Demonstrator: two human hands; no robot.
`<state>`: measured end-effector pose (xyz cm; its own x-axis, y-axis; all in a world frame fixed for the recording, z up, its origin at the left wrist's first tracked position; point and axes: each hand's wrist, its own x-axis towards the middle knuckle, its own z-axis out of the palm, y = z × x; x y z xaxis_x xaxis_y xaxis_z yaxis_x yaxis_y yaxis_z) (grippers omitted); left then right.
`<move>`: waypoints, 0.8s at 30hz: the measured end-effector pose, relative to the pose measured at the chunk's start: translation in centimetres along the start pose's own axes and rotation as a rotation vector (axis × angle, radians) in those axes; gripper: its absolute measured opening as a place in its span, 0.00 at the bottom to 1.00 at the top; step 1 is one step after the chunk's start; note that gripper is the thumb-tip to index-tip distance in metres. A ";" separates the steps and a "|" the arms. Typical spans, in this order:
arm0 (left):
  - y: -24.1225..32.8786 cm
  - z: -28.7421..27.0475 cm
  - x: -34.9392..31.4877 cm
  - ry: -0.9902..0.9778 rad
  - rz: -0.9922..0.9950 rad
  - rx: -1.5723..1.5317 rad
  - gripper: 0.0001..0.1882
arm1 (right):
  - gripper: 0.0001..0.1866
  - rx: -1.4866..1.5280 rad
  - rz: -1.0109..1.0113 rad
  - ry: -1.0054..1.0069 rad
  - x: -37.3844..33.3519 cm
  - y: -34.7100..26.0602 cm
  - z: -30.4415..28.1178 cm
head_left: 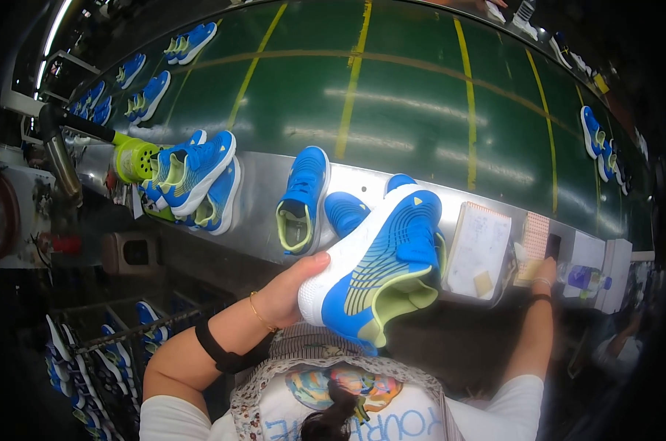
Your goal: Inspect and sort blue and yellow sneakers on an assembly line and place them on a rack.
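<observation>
My left hand [292, 294] is closed on the heel and white sole of a blue and lime sneaker [370, 268]. The shoe is tilted in front of my chest, its lime-lined opening facing the lower right. Behind it, other blue shoes, including one sneaker [303, 195] standing upright, rest on the metal ledge [263, 173]; the held shoe partly hides two of them. My right arm stretches far to the right. There my right hand [545, 272] is over the ledge at a small yellowish pad [528, 270] and a dark flat object [553, 248]. Its fingers are too small to make out.
A green conveyor belt [406, 103] with yellow lines runs beyond the ledge, carrying blue shoes at both ends. Several sneakers [201, 180] are piled at left beside a lime-green round fixture [133, 159]. A spiral notebook [480, 246] and a bottle [583, 278] lie at right. Racked shoes [116, 353] stand lower left.
</observation>
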<state>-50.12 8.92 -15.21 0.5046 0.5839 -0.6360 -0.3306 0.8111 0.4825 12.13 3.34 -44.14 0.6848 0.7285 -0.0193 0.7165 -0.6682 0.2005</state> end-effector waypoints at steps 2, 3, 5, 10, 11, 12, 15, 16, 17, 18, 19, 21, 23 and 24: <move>-0.1 -0.1 -0.1 0.008 -0.014 0.005 0.36 | 0.08 0.033 0.059 -0.062 0.4 0.9 -0.5; 0.0 -0.1 -0.1 -0.002 -0.017 0.003 0.36 | 0.08 0.097 0.058 -0.048 0.8 2.5 -0.8; 0.2 0.2 0.0 -0.063 -0.038 0.001 0.36 | 0.07 0.328 0.091 0.097 0.8 3.4 -1.7; 0.7 2.2 0.3 -0.194 -0.116 0.066 0.36 | 0.06 1.536 -0.381 -0.256 -7.2 -11.2 -19.1; 0.5 2.5 0.4 -0.223 -0.145 0.105 0.36 | 0.05 1.541 -0.490 -0.265 -10.7 -14.5 -24.1; 0.4 2.7 0.5 -0.226 -0.153 0.104 0.36 | 0.05 1.546 -0.604 -0.279 -13.8 -17.4 -28.6; 0.2 2.5 0.6 -0.261 -0.192 0.131 0.37 | 0.06 1.176 -1.376 -0.029 -18.6 -21.1 -36.6; -0.2 2.2 0.6 -0.268 -0.186 0.123 0.35 | 0.07 1.090 -1.567 0.003 -19.9 -21.7 -38.1; -0.3 2.1 0.6 -0.276 -0.180 0.116 0.32 | 0.09 1.034 -1.665 0.064 -21.1 -22.4 -38.9; -0.4 2.2 0.7 -0.285 -0.185 0.117 0.32 | 0.11 0.976 -1.759 0.124 -21.9 -22.7 -39.2; -0.3 2.4 0.7 -0.296 -0.187 0.157 0.35 | 0.11 0.971 -1.755 0.123 -22.4 -22.8 -39.3; -0.2 2.7 0.6 -0.307 -0.181 0.196 0.37 | 0.12 0.878 -1.831 0.180 -23.3 -23.0 -39.0; -0.2 2.7 0.4 -0.307 -0.160 0.227 0.36 | 0.12 0.868 -1.848 0.212 -23.6 -23.3 -38.8; -0.2 2.6 0.3 -0.305 -0.156 0.224 0.36 | 0.12 0.861 -1.860 0.243 -23.7 -23.5 -38.8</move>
<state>-47.86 8.87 -13.90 0.7593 0.3908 -0.5203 -0.0667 0.8421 0.5352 -26.08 7.69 -10.41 -0.7532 0.4230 0.5038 0.2962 0.9019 -0.3144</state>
